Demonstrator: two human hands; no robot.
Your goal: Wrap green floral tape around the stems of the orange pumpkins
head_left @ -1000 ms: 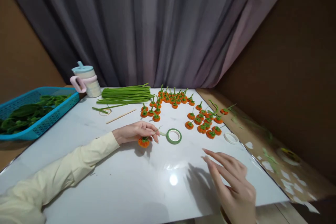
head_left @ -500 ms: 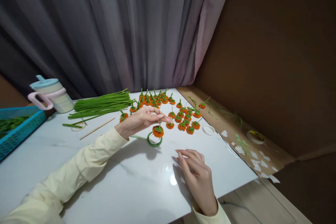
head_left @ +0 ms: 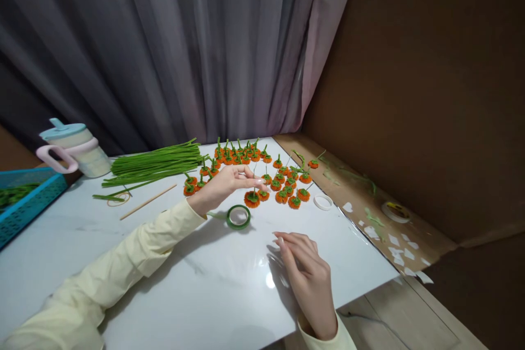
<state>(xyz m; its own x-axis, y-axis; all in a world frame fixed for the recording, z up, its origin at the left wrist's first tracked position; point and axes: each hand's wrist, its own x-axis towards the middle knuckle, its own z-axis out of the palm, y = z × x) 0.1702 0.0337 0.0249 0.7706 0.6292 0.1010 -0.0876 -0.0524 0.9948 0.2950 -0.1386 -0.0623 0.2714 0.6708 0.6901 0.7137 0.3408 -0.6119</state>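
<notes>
My left hand (head_left: pixel 229 180) reaches across the white table (head_left: pixel 164 279) and pinches the thin stem of a small orange pumpkin (head_left: pixel 251 198) with a green top, which hangs at the edge of a group of several like pumpkins (head_left: pixel 283 186). A roll of green tape (head_left: pixel 238 216) lies just below that hand. My right hand (head_left: pixel 305 270) rests on the table nearer to me, fingers loosely spread, holding nothing.
A bundle of green stems (head_left: pixel 156 164) and a wooden stick (head_left: pixel 147 202) lie at the back left. A cup with a pink handle (head_left: pixel 74 147) and a blue basket (head_left: pixel 24 202) stand at far left. A white tape ring (head_left: pixel 323 202) lies right. Paper scraps litter the brown surface (head_left: pixel 394 229).
My left hand has lifted the pumpkin from beside the tape and carried it right toward the group. My right hand drew back and settled on the table. The view swung to the right.
</notes>
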